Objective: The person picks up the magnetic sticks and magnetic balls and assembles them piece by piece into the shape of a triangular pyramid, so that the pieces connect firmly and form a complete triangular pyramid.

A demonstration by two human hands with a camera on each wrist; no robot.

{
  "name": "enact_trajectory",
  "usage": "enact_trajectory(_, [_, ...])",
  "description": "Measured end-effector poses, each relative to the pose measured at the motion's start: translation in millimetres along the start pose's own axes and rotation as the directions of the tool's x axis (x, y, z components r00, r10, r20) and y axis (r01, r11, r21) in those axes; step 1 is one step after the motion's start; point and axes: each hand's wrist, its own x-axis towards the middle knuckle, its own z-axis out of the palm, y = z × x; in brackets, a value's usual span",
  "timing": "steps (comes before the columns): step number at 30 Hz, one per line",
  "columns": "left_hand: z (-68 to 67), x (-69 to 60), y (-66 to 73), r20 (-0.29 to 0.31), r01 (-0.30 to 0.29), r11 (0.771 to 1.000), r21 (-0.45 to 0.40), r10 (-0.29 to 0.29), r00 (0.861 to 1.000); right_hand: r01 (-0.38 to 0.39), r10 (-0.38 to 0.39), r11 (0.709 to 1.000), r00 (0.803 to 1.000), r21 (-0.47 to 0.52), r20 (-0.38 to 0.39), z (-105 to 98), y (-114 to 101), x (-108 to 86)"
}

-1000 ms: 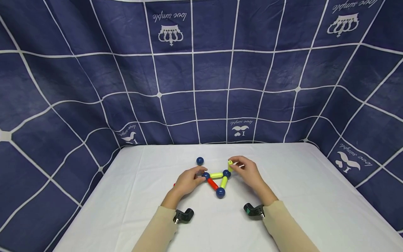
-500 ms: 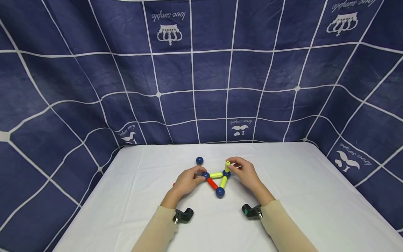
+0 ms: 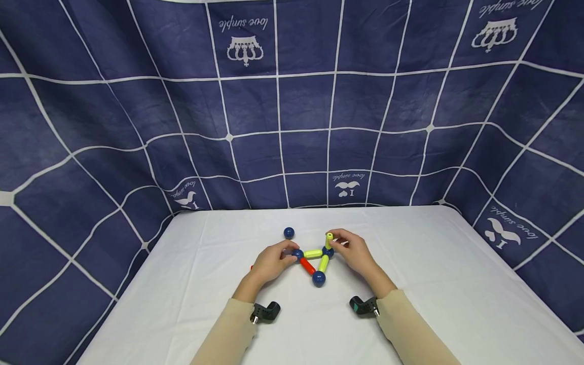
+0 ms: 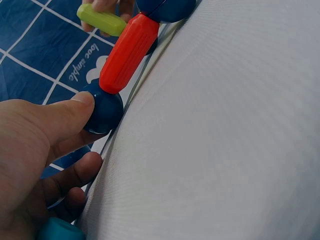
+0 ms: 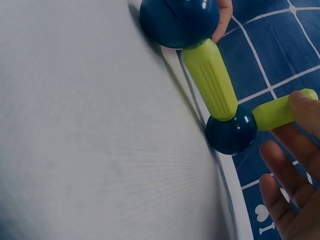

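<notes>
On the white table, a triangle joins three blue balls with a red rod [image 3: 307, 266] and two yellow-green rods, one at the back [image 3: 313, 253] and one at the right [image 3: 323, 263]. My left hand [image 3: 272, 260] pinches the left corner ball [image 4: 106, 111] between thumb and fingers. With thumb and forefinger my right hand [image 3: 355, 249] holds another yellow-green rod [image 5: 276, 113] upright, its lower end touching the right corner ball [image 5: 231, 131]. The front ball [image 3: 319, 278] is untouched by either hand.
A loose blue ball [image 3: 289, 232] lies behind the triangle. A red piece [image 3: 252, 267] peeks out beside the left hand, mostly hidden. Behind the table [image 3: 205, 243] hangs a dark blue curtain [image 3: 301, 101] with white lines.
My right hand has moved slightly left with the yellow-green rod, bringing it from beside the right corner ball onto its top. The left hand stays on its ball.
</notes>
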Motion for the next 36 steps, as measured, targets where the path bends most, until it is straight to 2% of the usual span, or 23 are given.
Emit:
enact_trajectory(7, [0.8,1.4,-0.2,0.002,-0.005,1.000,-0.003,0.005,1.000,-0.004,0.007,0.999,0.995,-0.032,0.098,4.2,12.7,-2.4])
enact_trajectory(18, [1.4,2.5,-1.2,-0.016,-0.008,1.000,-0.004,0.008,1.000,-0.015,0.018,0.999,0.997,-0.036,0.081,7.1,17.0,-4.2])
enact_trajectory(21, [1.1,1.0,-2.1,-0.049,-0.014,0.999,-0.045,0.012,0.999,-0.018,0.022,0.999,0.997,-0.047,0.078,7.8,17.1,-5.5])
enact_trajectory(23, [0.4,0.5,-2.6,-0.080,-0.022,0.994,-0.109,0.013,0.997,-0.015,0.020,0.998,0.997,-0.062,0.078,7.9,17.7,-6.4])
enact_trajectory(27, [-2.6,1.6,-4.3,-0.142,-0.012,0.962,-0.272,-0.027,0.990,-0.017,0.022,0.997,0.997,-0.072,0.074,6.6,17.5,-8.2])
enact_trajectory(31, [-8.7,3.7,-6.8,-0.193,0.006,0.908,-0.419,-0.096,0.976,-0.021,0.026,0.997,0.997,-0.072,0.066,5.2,17.1,-8.5])
enact_trajectory(34, [-14.2,4.0,-8.2,-0.216,0.011,0.872,-0.489,-0.133,0.967,-0.020,0.026,0.996,0.998,-0.083,0.064,5.4,18.0,-7.7])
enact_trajectory(36, [-18.0,3.8,-8.9,-0.219,0.020,0.862,-0.507,-0.151,0.964,-0.018,0.024,0.995,0.998,-0.094,0.063,5.8,18.4,-7.3])
